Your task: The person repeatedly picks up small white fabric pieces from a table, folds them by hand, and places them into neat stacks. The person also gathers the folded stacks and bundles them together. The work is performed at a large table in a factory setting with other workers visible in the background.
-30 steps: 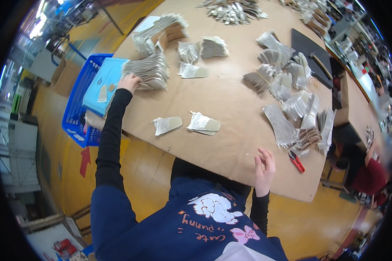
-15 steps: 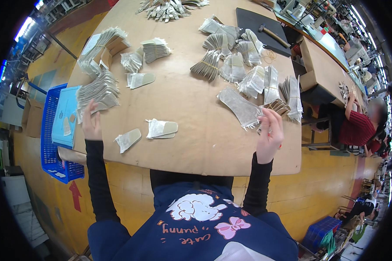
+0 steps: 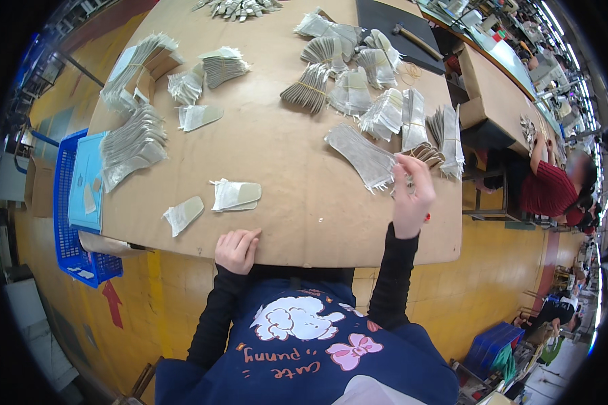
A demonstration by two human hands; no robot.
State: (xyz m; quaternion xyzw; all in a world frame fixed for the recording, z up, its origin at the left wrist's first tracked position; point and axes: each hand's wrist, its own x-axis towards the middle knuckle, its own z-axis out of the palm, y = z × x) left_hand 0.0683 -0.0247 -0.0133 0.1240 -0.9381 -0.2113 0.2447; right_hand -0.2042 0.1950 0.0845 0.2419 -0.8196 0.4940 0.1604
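Note:
Low on the table, by its front edge, my left hand (image 3: 236,250) rests with its fingers curled and the index finger pointing right. Nothing shows in it. My right hand (image 3: 413,197) hovers at the right, fingers bent together at the lower right end of a large grey fabric piece (image 3: 362,156). A small red bit (image 3: 427,217) shows beside that palm; the rest of it is hidden. Above my left hand lie a pair of small grey-and-white fabric tabs (image 3: 236,195) and a single fabric tab (image 3: 183,215).
Fanned stacks of fabric pieces (image 3: 134,145) lie at the left, and several banded bundles (image 3: 382,113) at the right. A hammer (image 3: 417,40) rests on a black board (image 3: 402,23). A blue basket (image 3: 64,202) stands off the left edge. A co-worker in red (image 3: 554,185) sits at the right.
My left hand has moved from the fanned stack at the left to the front edge, its fingers now curled. My right hand stays by the large fabric piece. The view has shifted slightly.

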